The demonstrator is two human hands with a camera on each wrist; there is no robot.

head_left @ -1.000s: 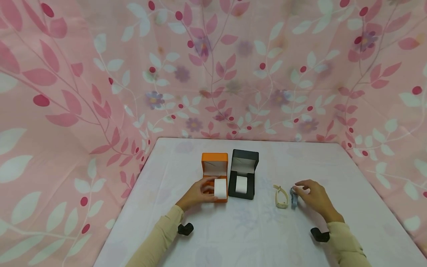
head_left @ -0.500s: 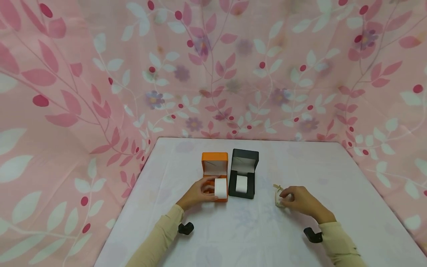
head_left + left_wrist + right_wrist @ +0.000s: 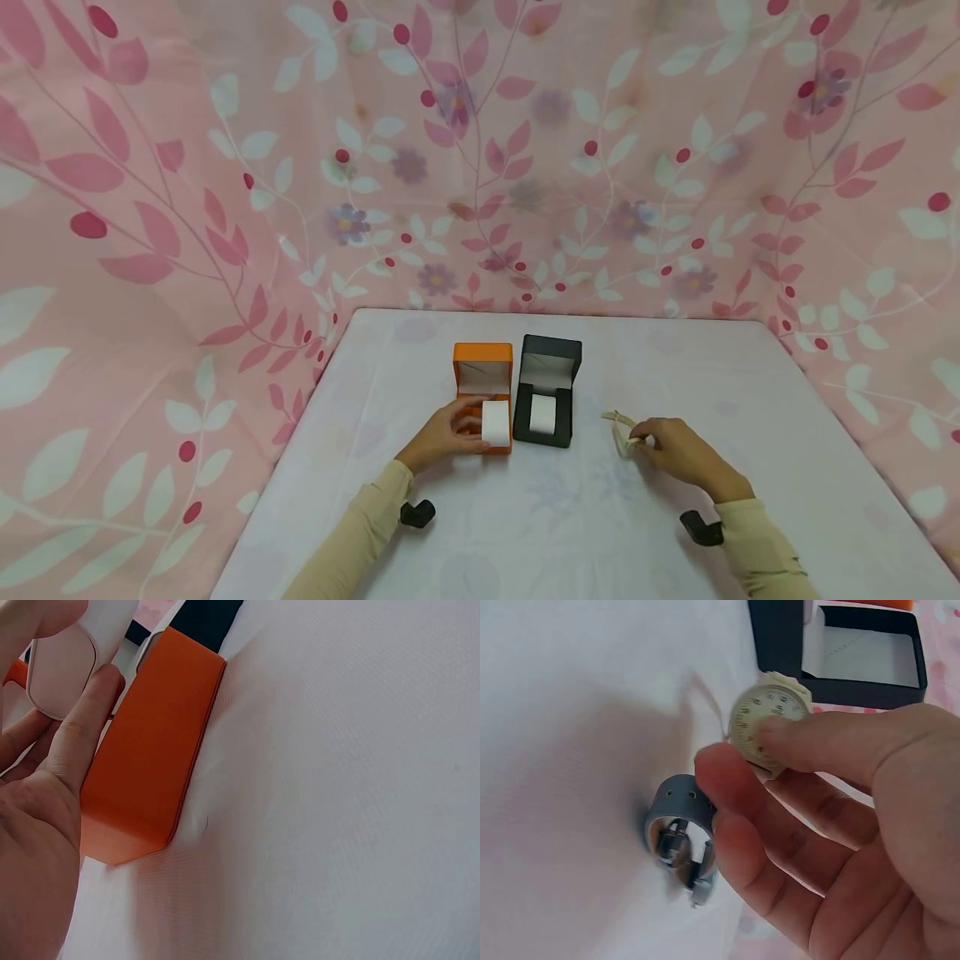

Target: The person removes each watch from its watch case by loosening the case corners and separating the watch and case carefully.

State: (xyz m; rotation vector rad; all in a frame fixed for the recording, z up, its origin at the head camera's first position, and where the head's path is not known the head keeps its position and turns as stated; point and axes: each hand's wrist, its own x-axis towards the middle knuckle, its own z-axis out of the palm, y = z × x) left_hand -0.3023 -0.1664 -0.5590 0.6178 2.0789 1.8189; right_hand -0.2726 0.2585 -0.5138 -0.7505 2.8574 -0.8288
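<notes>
My left hand (image 3: pixel 446 432) holds a white watch cushion (image 3: pixel 495 423) at the front of the orange watch box (image 3: pixel 483 352). In the left wrist view, thumb and fingers lie around the cushion (image 3: pixel 64 667), beside the box's orange wall (image 3: pixel 154 742). Over to the right, my right hand (image 3: pixel 678 450) pinches a cream wristwatch (image 3: pixel 621 435), its strap end pointing left. The right wrist view shows my thumb across its round dial (image 3: pixel 750 712). Just below those fingers is a blue-grey watch (image 3: pixel 676 806) with its strap looped, which my hand hides in the head view.
A black watch box (image 3: pixel 551 346) stands open right of the orange one, with a white cushion (image 3: pixel 543 414) inside. White cloth covers the table (image 3: pixel 525 533). Pink floral fabric (image 3: pixel 480 167) rises behind and at both sides.
My right hand has moved left from the blue-grey watch to the cream one and taken hold of it. The cream watch is now tilted and shifted slightly left. The left hand stays still.
</notes>
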